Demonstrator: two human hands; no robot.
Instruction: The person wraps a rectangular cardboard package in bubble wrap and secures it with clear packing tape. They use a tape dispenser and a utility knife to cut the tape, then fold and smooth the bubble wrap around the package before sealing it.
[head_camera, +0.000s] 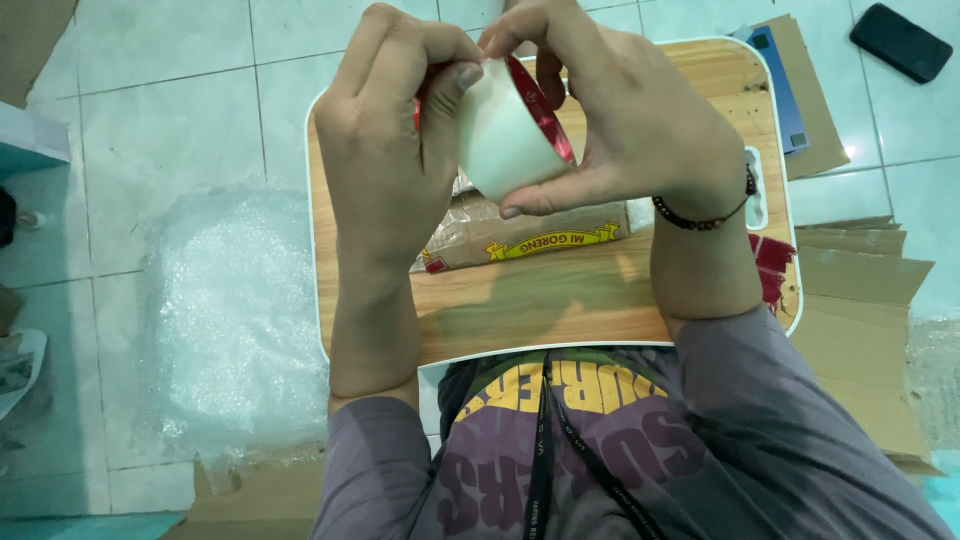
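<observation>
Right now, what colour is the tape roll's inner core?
Red, in the head view: tape roll.

A small wood-topped bench (600, 300) with a white rim carries a brown paper-wrapped packet (520, 235) near its centre. The bench stands on the pale tiled floor (170, 110); bubble wrap (225, 320) lies at nine o'clock, flattened cardboard (870, 300) at three, a black phone (900, 42) at one.

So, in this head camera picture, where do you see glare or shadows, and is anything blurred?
Head view: a small bright glare spot on the floor tiles at the right; the forearms cast a soft shadow on the wooden table; the roll of tape between the left hand and right hand looks sharp; straight edges bend slightly near the corners.
</observation>
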